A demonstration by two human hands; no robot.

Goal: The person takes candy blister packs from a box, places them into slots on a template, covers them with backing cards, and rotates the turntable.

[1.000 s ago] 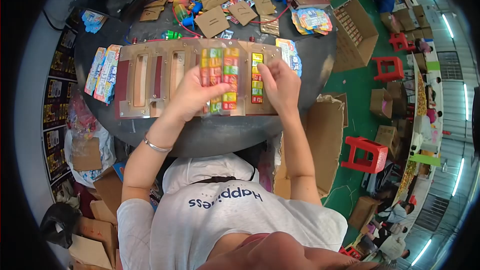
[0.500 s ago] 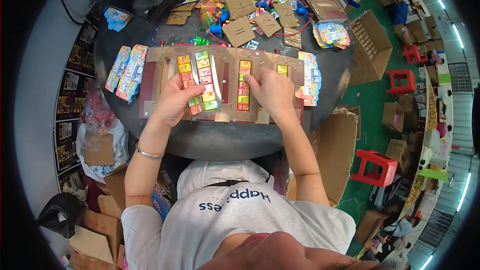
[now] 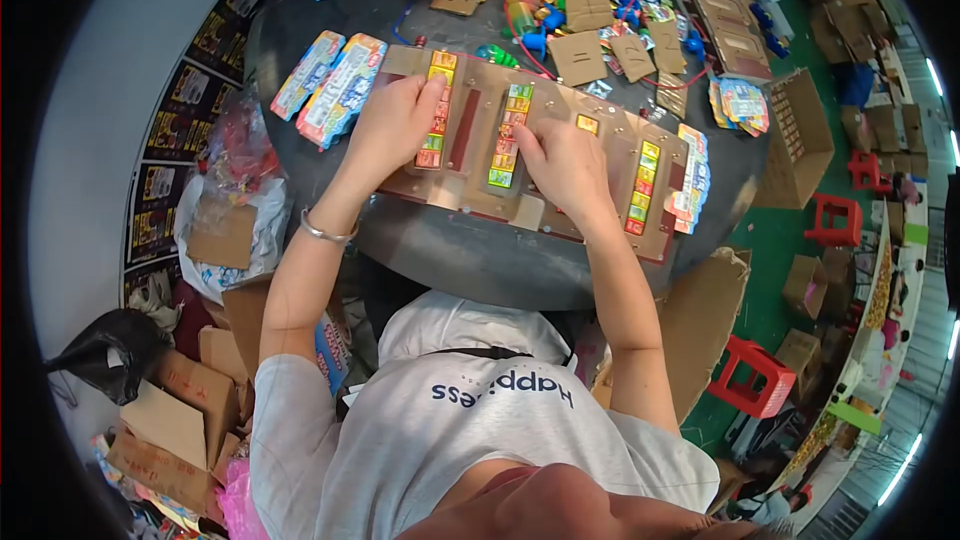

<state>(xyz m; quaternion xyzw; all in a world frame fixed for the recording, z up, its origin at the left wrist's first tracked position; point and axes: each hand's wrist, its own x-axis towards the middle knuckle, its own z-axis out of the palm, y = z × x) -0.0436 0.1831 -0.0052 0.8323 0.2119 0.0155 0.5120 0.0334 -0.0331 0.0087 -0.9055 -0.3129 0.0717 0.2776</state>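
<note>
A clear-and-maroon slotted board lies tilted on the round table, with strips of small coloured squares in its slots. My left hand rests on the leftmost strip, fingers curled and thumb against the strip's upper part. My right hand lies over the third strip, of which only the top square shows. Its thumb points at the second strip, and its other fingers are bent, their tips hidden. In the right slot sits a fourth strip, untouched by either hand.
Printed cards are stacked left and right of the board. Beyond it are cardboard pieces, blue plastic parts and loose packets. A second slotted board stands at the right. Cardboard boxes and red stools occupy the floor.
Two strips that my left hand held above the board's left side now lie in its left slots. My right hand has stayed over the third strip. The view has shifted and turned.
</note>
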